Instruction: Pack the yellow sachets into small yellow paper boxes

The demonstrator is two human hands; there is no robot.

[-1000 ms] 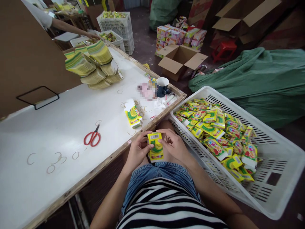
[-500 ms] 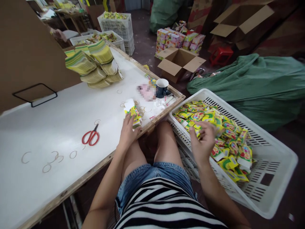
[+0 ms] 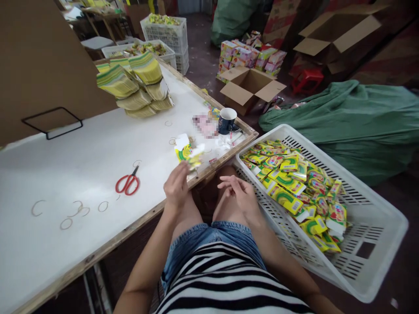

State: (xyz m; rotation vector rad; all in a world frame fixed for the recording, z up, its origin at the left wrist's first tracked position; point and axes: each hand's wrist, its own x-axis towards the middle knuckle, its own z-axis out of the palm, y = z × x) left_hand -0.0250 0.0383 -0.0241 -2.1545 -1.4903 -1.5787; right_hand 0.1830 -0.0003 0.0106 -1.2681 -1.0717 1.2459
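Above the table's near edge, my left hand (image 3: 177, 185) is closed, pinching a small yellow-and-green carton (image 3: 195, 159) that is smeared by motion. Just behind it another flat carton (image 3: 182, 149) with a white flap lies on the white table (image 3: 94, 170). My right hand (image 3: 240, 196) hovers over my lap between table and crate, fingers loosely stretched to the left, with nothing visible in it. To its right stands a white plastic crate (image 3: 389, 235) partly filled with yellow-and-green cartons (image 3: 284, 194).
Red-handled scissors (image 3: 128, 183) and several rubber bands (image 3: 66, 223) lie on the table. Bundled flat cartons (image 3: 137, 87) are stacked at its back. A dark mug (image 3: 226, 122) stands near the right corner. Beyond are an open cardboard box (image 3: 250, 85) and a green sack (image 3: 353, 126).
My right hand has moved left from over the crate to above my lap. My left hand has shifted slightly and lifted a carton. More cartons are visible in the crate where the hand was.
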